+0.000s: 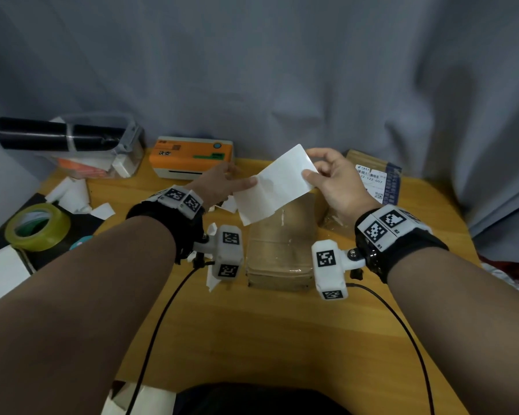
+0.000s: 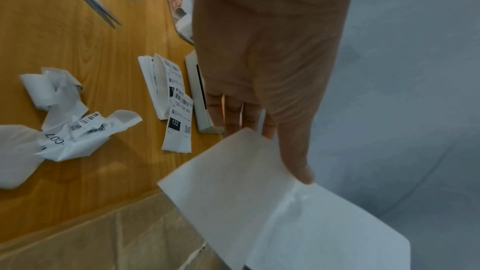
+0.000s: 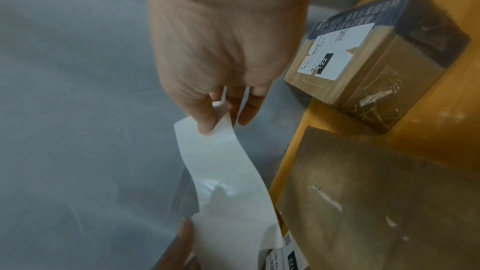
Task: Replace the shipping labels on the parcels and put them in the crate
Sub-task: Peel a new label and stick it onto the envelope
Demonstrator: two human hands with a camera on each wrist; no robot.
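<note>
Tape roll (image 1: 38,226): lying at the far left edge of the table, beside loose white paper scraps (image 1: 72,194).
Clear bin (image 1: 102,148): sitting at the back left, holding a black roll and white and orange paper.
Label printer (image 1: 192,157): standing orange and white at the back, left of centre.
Left hand (image 1: 219,182): pinching the left edge of the white label sheet (image 1: 274,184) between thumb and fingers, holding it in the air over the parcel.
Printed labels (image 2: 179,118): lying in a small stack on the table under the left hand, beside crumpled peeled pieces (image 2: 70,130).
Brown parcel (image 1: 282,250): lying flat at the table's centre, its top bare of any label, only white shreds sticking to it.
Right hand (image 1: 336,178): gripping the sheet's right corner, thumb on top and fingers curling behind.
Second parcel (image 3: 363,65): sitting at the back right, wearing a torn printed label.
Crate: not showing in any view.
Doing the step well: probably separating label from backing; keeping the sheet taut, peeling slowly from one corner and avoiding the sticky face folding on itself.
Surface (image 1: 282,339): a yellow wood-grain table with rounded corners.
Room: grey cloth hanging behind and around the table.
</note>
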